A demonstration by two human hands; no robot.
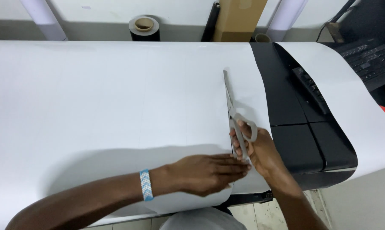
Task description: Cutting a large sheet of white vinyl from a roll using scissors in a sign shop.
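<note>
A large white sheet [115, 98] lies spread over a wide black-and-white printer. My right hand [262, 153] grips grey scissors [234, 115], whose blades point away from me along a cut line in the sheet's right part. A narrow strip of the sheet [250, 85] lies to the right of the blades. My left hand [207, 172] rests flat, fingers together, on the sheet's near edge just left of the scissors; it holds nothing. A blue-and-white patterned band [146, 185] circles my left wrist.
The printer's black body [299, 140] with a button panel [310, 88] sits right of the sheet. A black keyboard [369, 59] lies at far right. Behind stand a black roll [144, 28], a brown cardboard box [237, 19] and white rolls [42, 17].
</note>
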